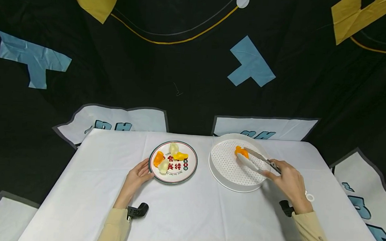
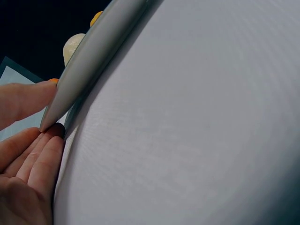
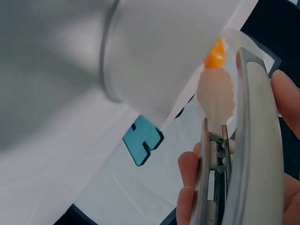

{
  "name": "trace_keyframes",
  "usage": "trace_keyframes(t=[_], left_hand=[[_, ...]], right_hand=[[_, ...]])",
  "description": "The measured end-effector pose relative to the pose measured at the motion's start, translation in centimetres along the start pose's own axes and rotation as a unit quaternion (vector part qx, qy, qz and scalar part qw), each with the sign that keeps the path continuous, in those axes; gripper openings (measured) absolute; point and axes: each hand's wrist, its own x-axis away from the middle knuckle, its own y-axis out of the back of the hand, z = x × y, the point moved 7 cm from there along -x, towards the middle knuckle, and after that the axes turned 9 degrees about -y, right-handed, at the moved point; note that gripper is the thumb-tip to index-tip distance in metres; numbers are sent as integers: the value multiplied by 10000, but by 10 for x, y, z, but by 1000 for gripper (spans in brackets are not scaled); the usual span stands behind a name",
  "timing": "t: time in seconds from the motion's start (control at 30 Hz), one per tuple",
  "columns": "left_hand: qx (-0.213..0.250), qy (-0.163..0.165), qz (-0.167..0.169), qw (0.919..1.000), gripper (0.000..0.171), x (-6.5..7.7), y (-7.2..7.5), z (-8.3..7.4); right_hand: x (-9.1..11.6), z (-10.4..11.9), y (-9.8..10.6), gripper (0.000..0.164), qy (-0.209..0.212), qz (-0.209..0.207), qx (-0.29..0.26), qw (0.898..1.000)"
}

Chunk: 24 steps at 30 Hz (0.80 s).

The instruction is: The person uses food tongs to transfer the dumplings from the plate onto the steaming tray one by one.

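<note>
My left hand [image 1: 137,175] pinches the near-left rim of a round white plate [image 1: 180,178] with a green edge and red characters, thumb above and fingers below. On the plate lie an orange piece [image 1: 158,158], a yellow piece [image 1: 180,156] and two pale dumpling-like pieces [image 1: 163,166]. In my right hand [image 1: 289,180] is a pair of tongs [image 1: 250,164], gripped around its handles. Between the tong tips sits another orange piece [image 1: 239,150], over the perforated floor of a round white steamer tray [image 1: 223,165]. In the right wrist view, the tray wall [image 3: 159,51] stands beside the tongs [image 3: 260,140].
A white cloth covers the table [image 1: 195,214]. The plate stands left of the tray, with a strip of cloth between them. Behind the table hangs a black backdrop [image 1: 175,80] with blue and yellow shapes. A wrist camera [image 1: 138,210] sits on my left wrist.
</note>
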Motion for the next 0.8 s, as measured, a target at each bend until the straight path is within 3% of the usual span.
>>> trace_keyframes(t=[0.27, 0.8], left_hand=[[-14, 76, -45, 10000, 70, -1, -1, 0], [54, -17, 33, 10000, 69, 2, -2, -4]], right_hand=[[-2, -7, 8, 41, -78, -218, 39, 9997], [-1, 4, 6, 46, -76, -214, -48, 9997]])
